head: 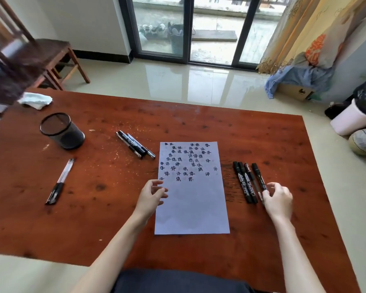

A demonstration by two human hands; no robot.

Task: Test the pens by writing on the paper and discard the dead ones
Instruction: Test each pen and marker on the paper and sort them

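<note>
**Two hands at the paper and the pens**

The left hand [151, 194] rests at the left edge of the paper [191, 199], which lies in the middle of the table [262, 144]. Its fingers are spread loosely over the edge and hold nothing. The right hand [278, 198] reaches to the near end of the four black pens [248, 181] lying right of the paper. Its fingers curl down onto the rightmost pen [259, 176] and touch it, but I cannot tell if they pinch it. More pens [134, 144] lie far left of the paper. One pen [59, 182] lies alone near the black cup [61, 131].
</note>
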